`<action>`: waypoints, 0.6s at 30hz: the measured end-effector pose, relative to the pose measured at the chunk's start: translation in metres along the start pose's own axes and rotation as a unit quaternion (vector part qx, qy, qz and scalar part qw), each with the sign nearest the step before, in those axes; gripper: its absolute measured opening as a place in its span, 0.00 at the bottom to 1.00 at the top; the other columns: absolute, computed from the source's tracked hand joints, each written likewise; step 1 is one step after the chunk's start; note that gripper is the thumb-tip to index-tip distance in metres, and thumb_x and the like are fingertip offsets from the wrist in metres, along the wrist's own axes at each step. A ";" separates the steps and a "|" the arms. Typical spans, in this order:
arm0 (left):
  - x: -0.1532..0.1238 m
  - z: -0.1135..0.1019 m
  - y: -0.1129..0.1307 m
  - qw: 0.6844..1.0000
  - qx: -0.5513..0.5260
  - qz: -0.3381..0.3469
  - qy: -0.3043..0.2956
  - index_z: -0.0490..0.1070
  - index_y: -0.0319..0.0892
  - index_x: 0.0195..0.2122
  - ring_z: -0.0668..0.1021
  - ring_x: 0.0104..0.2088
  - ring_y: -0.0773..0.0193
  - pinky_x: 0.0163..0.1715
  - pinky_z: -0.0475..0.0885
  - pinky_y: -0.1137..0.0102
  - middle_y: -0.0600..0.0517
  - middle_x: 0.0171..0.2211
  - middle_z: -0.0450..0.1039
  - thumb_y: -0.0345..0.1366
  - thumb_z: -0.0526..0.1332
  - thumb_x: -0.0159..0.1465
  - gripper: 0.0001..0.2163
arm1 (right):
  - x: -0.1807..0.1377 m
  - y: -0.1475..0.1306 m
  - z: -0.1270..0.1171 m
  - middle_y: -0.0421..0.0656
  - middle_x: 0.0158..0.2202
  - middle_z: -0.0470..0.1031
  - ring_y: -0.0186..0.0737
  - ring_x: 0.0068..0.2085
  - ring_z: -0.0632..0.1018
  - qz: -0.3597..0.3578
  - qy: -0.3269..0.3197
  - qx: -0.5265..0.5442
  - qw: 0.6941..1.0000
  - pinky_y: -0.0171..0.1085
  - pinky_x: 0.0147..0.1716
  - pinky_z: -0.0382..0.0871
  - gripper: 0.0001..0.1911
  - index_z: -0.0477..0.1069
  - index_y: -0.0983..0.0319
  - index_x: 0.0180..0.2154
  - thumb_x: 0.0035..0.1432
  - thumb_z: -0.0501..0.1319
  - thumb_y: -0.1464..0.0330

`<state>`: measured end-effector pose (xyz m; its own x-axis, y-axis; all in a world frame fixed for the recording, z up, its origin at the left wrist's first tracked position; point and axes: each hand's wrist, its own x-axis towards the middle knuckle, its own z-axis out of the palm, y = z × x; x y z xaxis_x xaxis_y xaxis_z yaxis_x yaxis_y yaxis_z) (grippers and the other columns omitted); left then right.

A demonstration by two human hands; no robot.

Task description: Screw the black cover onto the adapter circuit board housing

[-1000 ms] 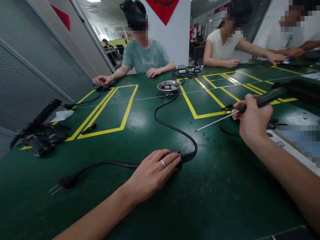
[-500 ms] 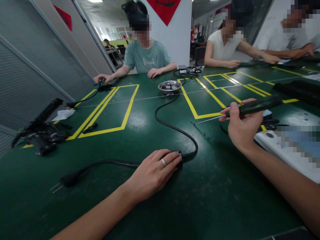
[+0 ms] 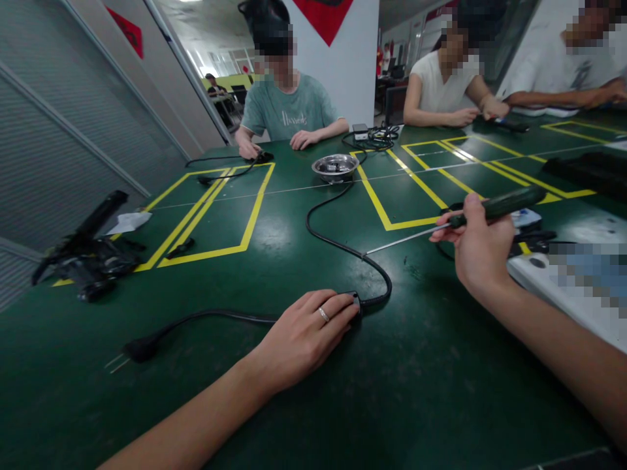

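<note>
My left hand (image 3: 306,336), a ring on one finger, wraps over a small black box (image 3: 357,304) set in a black power cord (image 3: 337,243). Most of the box is hidden under my fingers. From the hand's left side the cord runs to a two-pin plug (image 3: 142,348) on the green tabletop. My right hand (image 3: 482,245) grips a screwdriver (image 3: 512,202) by its dark green handle. Its thin metal shaft points left and down, with the tip in front of the cord's curve in view; whether they touch I cannot tell. Anything on the tip is too small to make out.
A metal bowl (image 3: 335,168) with small parts stands mid-table. Black parts (image 3: 91,261) lie at left. A white board-like object (image 3: 548,287) sits by my right forearm. Yellow tape (image 3: 255,209) marks rectangles. Co-workers sit across, one hand (image 3: 249,150) at a black item.
My screwdriver's tip has moved left and slightly down, towards the box. My left hand stays on the box. A co-worker's hand opposite has come rightward with a black item.
</note>
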<state>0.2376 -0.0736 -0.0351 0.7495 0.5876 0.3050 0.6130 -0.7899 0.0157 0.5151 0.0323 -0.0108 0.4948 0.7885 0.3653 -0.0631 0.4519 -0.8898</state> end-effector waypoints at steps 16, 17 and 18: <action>0.002 0.002 0.001 1.000 0.021 -0.018 0.009 0.65 0.36 0.56 0.72 0.48 0.55 0.49 0.72 0.57 0.43 0.51 0.68 0.32 0.56 0.68 0.16 | -0.019 -0.008 0.004 0.39 0.19 0.72 0.35 0.14 0.70 0.118 -0.038 0.058 0.991 0.36 0.11 0.65 0.11 0.67 0.59 0.28 0.57 0.63 0.60; 0.002 0.002 0.001 1.000 0.023 -0.020 0.006 0.65 0.36 0.56 0.72 0.49 0.54 0.49 0.72 0.57 0.43 0.52 0.68 0.32 0.56 0.68 0.16 | -0.018 -0.007 0.004 0.39 0.19 0.72 0.35 0.13 0.70 0.116 -0.038 0.061 0.991 0.36 0.10 0.65 0.11 0.68 0.59 0.27 0.57 0.64 0.60; 0.002 0.002 0.001 0.999 0.024 -0.023 0.004 0.65 0.36 0.56 0.72 0.49 0.54 0.50 0.72 0.57 0.42 0.52 0.68 0.32 0.56 0.68 0.16 | -0.018 -0.007 0.003 0.39 0.19 0.72 0.35 0.14 0.70 0.114 -0.038 0.063 0.991 0.36 0.10 0.65 0.11 0.68 0.58 0.27 0.56 0.64 0.60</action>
<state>0.2403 -0.0724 -0.0363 0.7184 0.6210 0.3135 0.6579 -0.7529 -0.0161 0.5036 0.0161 -0.0104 0.3886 0.9030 0.1831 -0.2763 0.3038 -0.9118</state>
